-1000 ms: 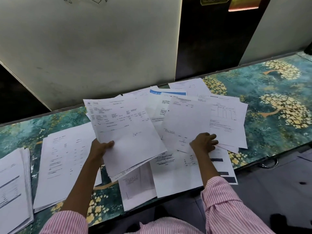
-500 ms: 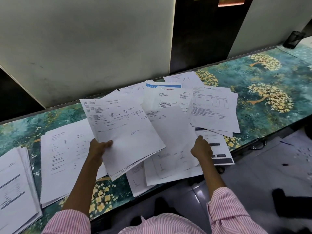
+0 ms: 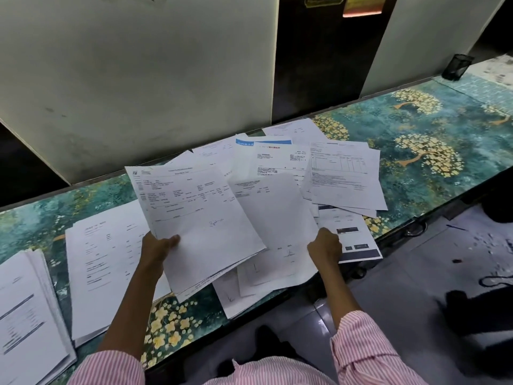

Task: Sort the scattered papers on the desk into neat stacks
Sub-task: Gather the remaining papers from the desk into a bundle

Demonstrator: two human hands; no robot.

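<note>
Centrally, sheaf [image 3: 200, 218] above left grip [image 3: 158, 248], loose sheet [image 3: 277, 218] in right grip [image 3: 324, 250]

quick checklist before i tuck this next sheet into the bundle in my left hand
1. Grip of left hand on bundle: ok.
2. Hold of right hand on loose sheet, at its edge: ok.
3. Only one sheet in that hold: cannot tell.
4. Bundle edges squared: not ok, lower sheets fan out.
5. Papers inside the desk front: not ok, overhanging sheets.
6. Sorted stack uncovered: ok.
</note>
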